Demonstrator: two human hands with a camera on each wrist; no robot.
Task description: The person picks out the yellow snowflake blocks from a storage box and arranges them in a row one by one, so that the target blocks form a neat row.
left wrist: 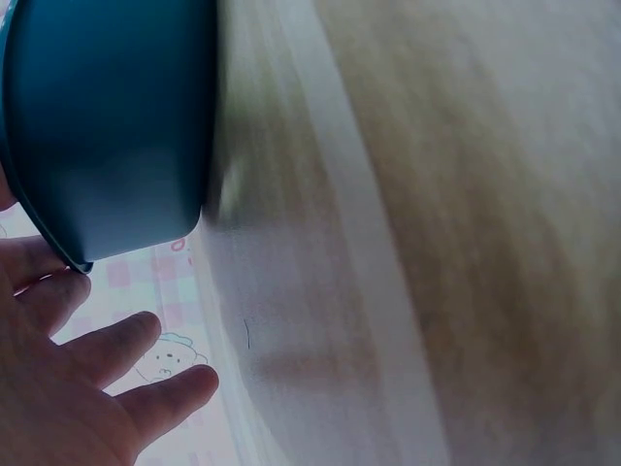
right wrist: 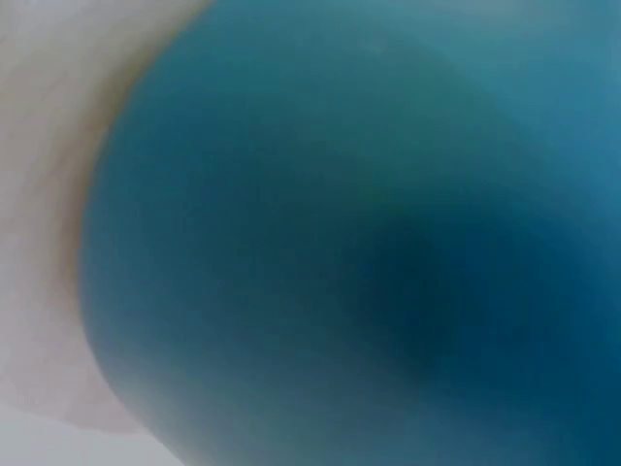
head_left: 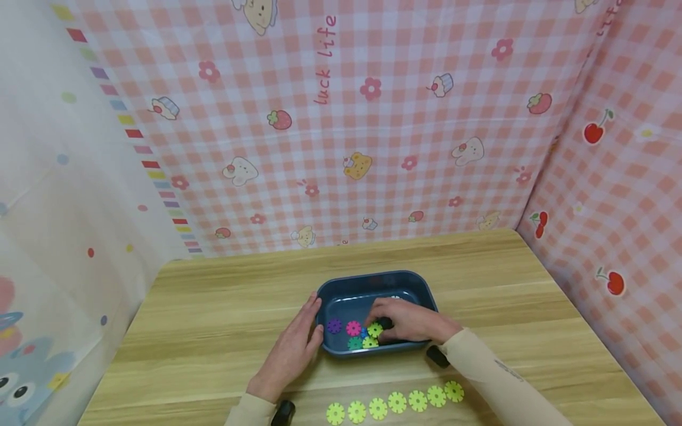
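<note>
A dark blue rectangular tub (head_left: 346,354) stands on the table with notched plastic interlocking discs inside. My right hand (head_left: 407,319) reaches into it, thumb and fingers pinching a yellow-green disc (head_left: 375,329). Close by lie a pink disc (head_left: 353,328), a purple disc (head_left: 334,326), a green disc (head_left: 354,343), another yellow-green disc (head_left: 370,342) and a small blue piece (head_left: 364,333). My left hand (head_left: 290,349) rests against the tub's left side with its fingers extended; the left wrist view has fingertips at the tub's rim (left wrist: 87,266). Blurred blue tub wall (right wrist: 243,243) fills most of the right wrist view.
Several yellow-green discs form a row along the front of the wooden table (head_left: 224,313), such as this disc (head_left: 396,402). A pink checked cloth (head_left: 341,136) hangs behind the table, with more printed cloth at both sides. Each wrist wears a black device (head_left: 438,357).
</note>
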